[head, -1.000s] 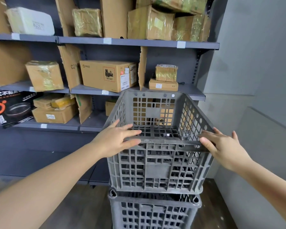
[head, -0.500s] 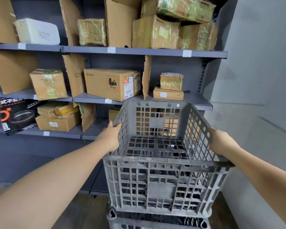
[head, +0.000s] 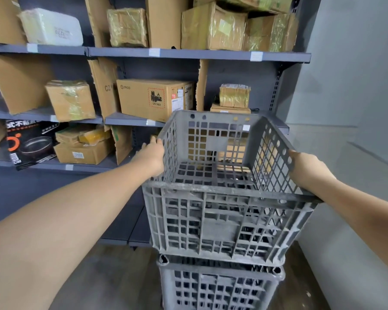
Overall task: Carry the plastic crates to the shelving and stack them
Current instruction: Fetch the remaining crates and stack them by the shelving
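An empty grey slatted plastic crate [head: 220, 222] sits on top of a second grey crate [head: 217, 287] on the floor, in front of the dark shelving [head: 188, 54]. My left hand [head: 152, 156] grips the top crate's left rim, fingers over its outer side. On the opposite side my right hand [head: 307, 168] holds the right wall from outside; its fingers are hidden behind the crate. The top crate looks tilted slightly, its near right corner jutting past the lower one.
The shelves hold several cardboard boxes, among them a PICO box [head: 152, 98], and a frying-pan carton [head: 29, 144] at the left. A grey wall [head: 356, 108] runs close along the right. Wooden floor [head: 112, 278] lies left of the crate stack.
Both hands have left the top crate's near rim and slid out along its side walls. The view has moved closer to the crate.
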